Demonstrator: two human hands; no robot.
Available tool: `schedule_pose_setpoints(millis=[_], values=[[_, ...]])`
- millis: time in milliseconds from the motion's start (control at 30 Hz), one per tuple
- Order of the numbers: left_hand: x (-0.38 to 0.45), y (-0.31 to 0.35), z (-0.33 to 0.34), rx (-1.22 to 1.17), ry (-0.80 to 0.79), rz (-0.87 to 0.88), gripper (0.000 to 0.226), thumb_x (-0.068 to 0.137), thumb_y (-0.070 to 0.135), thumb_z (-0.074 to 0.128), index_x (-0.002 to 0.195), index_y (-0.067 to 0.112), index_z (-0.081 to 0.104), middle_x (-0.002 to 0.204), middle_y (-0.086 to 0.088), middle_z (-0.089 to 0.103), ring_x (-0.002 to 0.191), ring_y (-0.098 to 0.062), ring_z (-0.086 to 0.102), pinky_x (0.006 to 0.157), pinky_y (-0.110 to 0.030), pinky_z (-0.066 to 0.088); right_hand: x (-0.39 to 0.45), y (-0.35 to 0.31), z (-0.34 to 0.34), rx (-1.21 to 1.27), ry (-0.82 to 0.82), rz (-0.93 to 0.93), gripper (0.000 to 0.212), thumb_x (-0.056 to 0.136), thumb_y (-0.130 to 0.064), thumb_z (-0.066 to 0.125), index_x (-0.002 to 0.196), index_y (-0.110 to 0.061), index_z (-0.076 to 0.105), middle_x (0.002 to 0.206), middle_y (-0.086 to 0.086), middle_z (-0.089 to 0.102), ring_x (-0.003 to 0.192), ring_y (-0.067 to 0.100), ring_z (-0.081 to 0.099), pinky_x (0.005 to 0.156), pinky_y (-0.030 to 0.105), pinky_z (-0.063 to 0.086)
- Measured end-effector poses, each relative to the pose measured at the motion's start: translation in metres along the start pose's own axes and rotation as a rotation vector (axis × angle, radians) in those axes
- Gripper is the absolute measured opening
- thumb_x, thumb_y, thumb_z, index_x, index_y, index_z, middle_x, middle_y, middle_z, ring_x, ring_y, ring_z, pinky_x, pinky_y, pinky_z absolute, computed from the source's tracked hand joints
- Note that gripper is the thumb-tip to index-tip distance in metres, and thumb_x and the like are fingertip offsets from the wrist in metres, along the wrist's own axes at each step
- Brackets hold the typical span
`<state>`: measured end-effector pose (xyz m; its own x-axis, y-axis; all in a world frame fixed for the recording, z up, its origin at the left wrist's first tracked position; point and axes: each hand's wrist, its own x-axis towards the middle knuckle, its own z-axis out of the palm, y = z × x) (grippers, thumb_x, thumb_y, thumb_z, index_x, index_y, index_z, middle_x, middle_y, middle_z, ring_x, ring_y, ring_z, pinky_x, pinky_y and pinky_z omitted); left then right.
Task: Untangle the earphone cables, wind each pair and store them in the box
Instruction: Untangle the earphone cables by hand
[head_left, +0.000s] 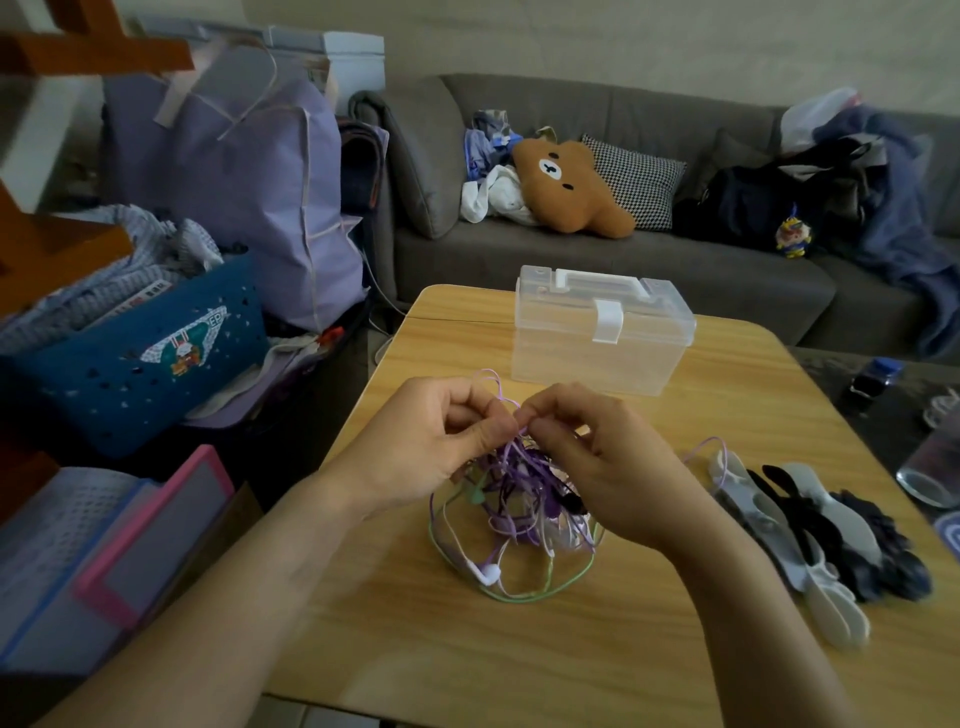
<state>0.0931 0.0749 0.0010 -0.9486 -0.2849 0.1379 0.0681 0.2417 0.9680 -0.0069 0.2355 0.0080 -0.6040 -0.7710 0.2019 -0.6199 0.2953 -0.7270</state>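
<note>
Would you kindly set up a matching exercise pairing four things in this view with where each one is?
Things:
1. clear plastic box
2. tangle of earphone cables
3. bear plush
4. drinking glass

Places:
A. on the grey sofa, beside a checked cushion
B. at the right edge of the view, past the table
C. at the far end of the wooden table, lid closed
D. mid-table, pinched at the top by the left hand and right hand

Pairs: 1-C, 2-D, 3-A, 4-B
</note>
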Motion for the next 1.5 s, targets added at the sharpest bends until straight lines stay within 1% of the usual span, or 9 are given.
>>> schedule_pose_setpoints(millis=[167, 367, 533, 700, 933, 1100, 1267, 1367, 1500], values=[[0.001, -0.003, 0.005, 0.055, 0.116, 0.115, 0.023, 0.074, 0.032, 0.075, 0.085, 0.012, 0.07, 0.08, -0.008, 0.074, 0.073, -0.017, 0.068, 0.067, -0.028, 0.054, -0.001, -0.001, -0.002, 0.063, -0.055, 0.049, 0.016, 0.1, -0.019, 0.056, 0.095, -0.026, 0.069, 0.083, -0.002, 0.072, 0.079, 0.019, 0.066, 0.075, 0.044, 0.054], [0.001, -0.002, 0.019, 0.714, 0.463, 0.347, 0.032, 0.075, 0.047, 0.077, 0.078, 0.023, 0.057, 0.084, 0.011, 0.047, 0.076, -0.004, 0.044, 0.065, -0.014, 0.038, 0.001, -0.003, 0.014, 0.281, 0.015, 0.328, 0.027, 0.101, -0.016, 0.053, 0.078, -0.013, 0.066, 0.068, 0.004, 0.062, 0.064, 0.017, 0.054, 0.067, 0.038, 0.044], [-0.002, -0.004, 0.027, 0.625, 0.331, 0.366, 0.026, 0.091, 0.042, 0.065, 0.082, 0.018, 0.07, 0.076, 0.011, 0.06, 0.07, -0.007, 0.056, 0.063, -0.026, 0.045, 0.003, -0.003, 0.016, 0.621, 0.111, 0.436, 0.024, 0.101, -0.011, 0.053, 0.09, 0.001, 0.07, 0.089, 0.026, 0.072, 0.082, 0.033, 0.067, 0.087, 0.052, 0.055], [-0.003, -0.004, 0.02, 0.616, 0.266, 0.372, 0.01, 0.086, 0.024, 0.074, 0.093, 0.017, 0.076, 0.083, 0.011, 0.065, 0.076, -0.004, 0.06, 0.066, -0.021, 0.048, 0.0, -0.002, 0.003, 0.604, 0.058, 0.372, 0.023, 0.101, -0.016, 0.055, 0.099, -0.002, 0.072, 0.084, 0.018, 0.071, 0.072, 0.019, 0.065, 0.068, 0.031, 0.052], [-0.004, -0.003, 0.018, 0.611, 0.243, 0.42, 0.008, 0.084, 0.011, 0.073, 0.078, 0.015, 0.069, 0.075, 0.009, 0.059, 0.071, -0.01, 0.055, 0.061, -0.033, 0.045, 0.0, 0.001, 0.008, 0.421, 0.089, 0.268, 0.024, 0.084, -0.038, 0.077, 0.085, -0.015, 0.071, 0.079, 0.008, 0.071, 0.068, 0.016, 0.062, 0.068, 0.036, 0.049], [-0.003, -0.001, 0.009, 0.549, 0.18, 0.376, 0.006, 0.084, 0.013, 0.076, 0.079, 0.012, 0.072, 0.075, 0.01, 0.062, 0.074, -0.006, 0.057, 0.062, -0.015, 0.042, 0.001, 0.005, 0.006, 0.467, 0.072, 0.273, 0.017, 0.092, -0.026, 0.069, 0.085, -0.011, 0.071, 0.072, 0.004, 0.067, 0.063, 0.014, 0.057, 0.063, 0.032, 0.045], [-0.004, 0.004, 0.015, 0.39, 0.33, 0.403, 0.009, 0.093, 0.015, 0.065, 0.086, 0.01, 0.068, 0.082, 0.006, 0.062, 0.074, -0.007, 0.058, 0.066, -0.015, 0.044, 0.003, 0.008, 0.002, 0.398, 0.112, 0.288, 0.018, 0.099, -0.021, 0.059, 0.087, -0.009, 0.066, 0.061, -0.004, 0.063, 0.047, 0.001, 0.05, 0.053, 0.02, 0.041], [-0.005, 0.007, 0.016, 0.123, 0.154, 0.211, 0.02, 0.088, 0.026, 0.061, 0.08, 0.008, 0.063, 0.082, 0.008, 0.053, 0.071, -0.004, 0.05, 0.069, -0.018, 0.039, 0.004, 0.007, 0.001, 0.42, 0.141, 0.289, 0.016, 0.099, -0.017, 0.059, 0.086, -0.009, 0.063, 0.051, -0.009, 0.062, 0.044, -0.001, 0.051, 0.049, 0.016, 0.041], [-0.005, 0.001, 0.019, 0.382, 0.092, 0.25, 0.035, 0.09, 0.034, 0.064, 0.066, 0.011, 0.053, 0.07, 0.004, 0.048, 0.063, -0.009, 0.045, 0.06, -0.023, 0.038, 0.003, 0.001, -0.003, 0.312, 0.172, 0.205, 0.012, 0.097, -0.021, 0.062, 0.087, -0.014, 0.064, 0.072, 0.009, 0.071, 0.061, 0.021, 0.059, 0.063, 0.043, 0.051]])
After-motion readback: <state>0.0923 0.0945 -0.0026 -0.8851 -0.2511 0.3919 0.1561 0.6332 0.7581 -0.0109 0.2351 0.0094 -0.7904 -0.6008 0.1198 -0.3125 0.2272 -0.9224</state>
